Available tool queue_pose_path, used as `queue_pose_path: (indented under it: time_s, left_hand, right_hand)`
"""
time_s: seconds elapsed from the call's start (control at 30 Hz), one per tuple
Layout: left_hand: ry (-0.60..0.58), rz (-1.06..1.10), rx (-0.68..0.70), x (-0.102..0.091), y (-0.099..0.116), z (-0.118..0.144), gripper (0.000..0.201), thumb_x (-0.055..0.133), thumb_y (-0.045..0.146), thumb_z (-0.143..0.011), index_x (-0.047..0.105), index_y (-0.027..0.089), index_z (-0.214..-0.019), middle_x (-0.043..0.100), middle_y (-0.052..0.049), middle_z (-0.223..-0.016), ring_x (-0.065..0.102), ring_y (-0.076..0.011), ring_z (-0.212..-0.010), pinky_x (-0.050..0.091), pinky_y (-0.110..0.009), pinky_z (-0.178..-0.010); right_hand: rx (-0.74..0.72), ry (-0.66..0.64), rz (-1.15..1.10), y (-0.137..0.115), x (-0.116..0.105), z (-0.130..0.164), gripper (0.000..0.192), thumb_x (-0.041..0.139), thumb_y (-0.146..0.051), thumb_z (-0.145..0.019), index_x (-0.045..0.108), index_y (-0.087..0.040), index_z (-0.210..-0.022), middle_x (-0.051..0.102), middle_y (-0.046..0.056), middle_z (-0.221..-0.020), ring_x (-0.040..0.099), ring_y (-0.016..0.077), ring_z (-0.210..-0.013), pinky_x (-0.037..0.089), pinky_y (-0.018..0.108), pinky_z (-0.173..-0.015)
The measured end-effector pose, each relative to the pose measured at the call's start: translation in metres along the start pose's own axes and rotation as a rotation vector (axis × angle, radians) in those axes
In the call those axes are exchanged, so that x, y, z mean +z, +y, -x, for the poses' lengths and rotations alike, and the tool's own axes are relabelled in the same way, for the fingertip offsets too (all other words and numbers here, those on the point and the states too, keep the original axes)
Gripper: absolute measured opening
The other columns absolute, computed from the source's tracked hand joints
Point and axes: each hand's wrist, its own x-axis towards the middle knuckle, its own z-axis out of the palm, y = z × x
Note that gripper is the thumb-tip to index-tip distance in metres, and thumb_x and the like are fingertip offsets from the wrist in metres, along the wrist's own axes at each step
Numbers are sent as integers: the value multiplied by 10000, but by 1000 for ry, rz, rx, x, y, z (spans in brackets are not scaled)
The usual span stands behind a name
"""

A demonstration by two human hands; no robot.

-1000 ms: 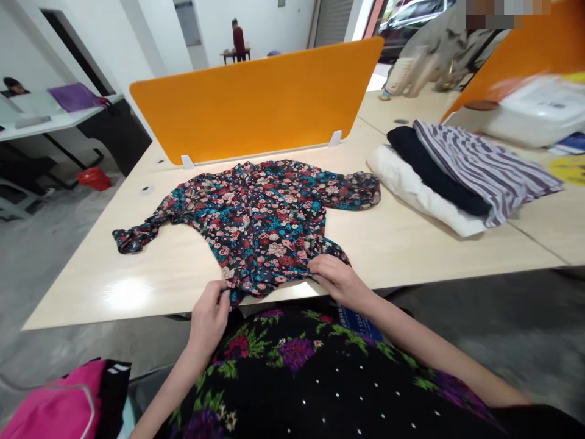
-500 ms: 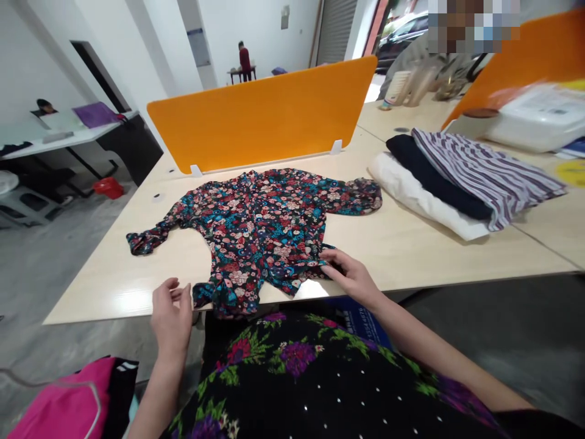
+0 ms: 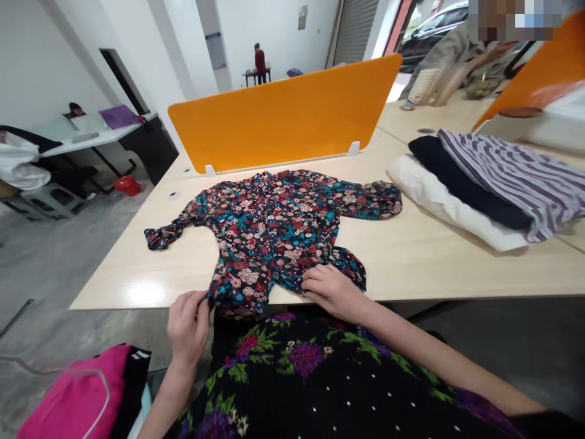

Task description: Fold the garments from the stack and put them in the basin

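Note:
A dark floral blouse point(image 3: 278, 225) lies spread on the light wooden table point(image 3: 183, 268), its collar away from me and its sleeves out to both sides. My left hand point(image 3: 188, 326) pinches the left corner of its hem at the table's front edge. On the right half of the hem rests my right hand point(image 3: 336, 294), fingers bent together over the cloth; the fingertips are partly hidden. The hem's right part flares out beyond that hand, and the front hangs open in a small gap at the bottom middle.
An orange divider point(image 3: 283, 116) stands behind the blouse. To the right lies a pile with a striped garment point(image 3: 516, 177), a navy garment point(image 3: 466, 183) and a white garment point(image 3: 452, 204). Pink cloth point(image 3: 77, 390) sits low at left. A person point(image 3: 439, 61) works at far right.
My left hand has closed on the hem's left corner. My right hand has shifted inward along the hem, and the right hem part now lies spread outward. The view has turned slightly left.

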Motion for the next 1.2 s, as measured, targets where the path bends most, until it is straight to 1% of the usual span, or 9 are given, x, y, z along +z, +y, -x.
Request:
queue_pose_path:
  time_s: [0.13, 0.23, 0.33, 0.4, 0.5, 0.67, 0.87, 1.07, 1.2]
  left_hand:
    - [206, 28, -361, -8, -1, 24, 145, 508, 331, -870, 580, 206, -890, 608, -34, -863, 580, -193, -848, 464, -343, -816]
    - [95, 141, -736, 1, -17, 54, 201, 493, 407, -846, 553, 215, -847, 601, -4, -760, 596, -187, -731, 489, -331, -706]
    - [-70, 271, -859, 9, -28, 76, 187, 517, 397, -808, 516, 223, -876, 639, -18, -790, 653, -207, -762, 522, -346, -707]
    - [-70, 199, -741, 10, -27, 80, 231, 503, 371, -825, 512, 220, -1000, 655, -76, -966, 654, -227, -903, 522, -381, -798]
    - [-56, -33, -334, 9, -19, 73, 361, 534, 353, -849, 498, 198, -1173, 590, -161, -1201, 562, -274, -1141, 450, -450, -955]
    - [-166, -266, 164, 22, -22, 63, 413, 575, 235, -847, 513, 195, -1254, 575, -172, -1287, 466, -313, -1283, 390, -472, -1005]
    - [-228, -163, 269, 16, -40, 40, 349, 484, 170, -855, 620, 228, -1171, 652, -101, -1208, 551, -265, -1186, 411, -426, -977]
    - [-396, 124, -59, -4, -32, 8, 332, 360, 332, -930, 663, 214, -998, 713, -58, -1005, 649, -199, -932, 495, -321, -803]
    - [-468, 96, -30, -8, -23, -5, 346, 339, 335, -935, 658, 201, -919, 701, -55, -1002, 637, -201, -946, 476, -319, -815]
  right_hand:
    - [32, 6, -64, 3, 0, -1, 221, 421, -245, -967, 619, -212, -874, 643, 58, -941, 529, 187, -869, 359, 335, -730]
    - [45, 24, -83, 3, 2, -1, 218, 418, -238, -963, 611, -216, -865, 639, 57, -931, 527, 187, -864, 363, 335, -730]
    - [59, 47, -102, 4, 5, -1, 202, 424, -243, -957, 604, -215, -870, 637, 59, -919, 526, 187, -852, 371, 337, -732]
    - [69, 58, -132, 4, 5, -1, 200, 419, -252, -957, 598, -212, -875, 637, 59, -898, 529, 188, -839, 380, 339, -730]
    - [94, 87, -223, 5, 2, -1, 205, 403, -269, -962, 592, -212, -906, 642, 60, -877, 553, 190, -827, 407, 344, -738]
    - [172, 192, -385, 4, -9, -7, 205, 419, -322, -950, 599, -226, -932, 662, 59, -888, 604, 196, -845, 461, 340, -782]
    - [314, 258, -566, 1, -21, -26, 248, 438, -397, -926, 616, -224, -921, 683, 34, -915, 634, 187, -852, 495, 301, -794]
    - [359, 298, -752, -9, -33, -51, 229, 483, -381, -896, 623, -204, -857, 677, 16, -858, 623, 176, -824, 493, 301, -794]
    - [233, 150, -827, -14, -33, -59, 238, 486, -349, -898, 649, -179, -934, 696, 35, -930, 637, 174, -879, 489, 298, -821]
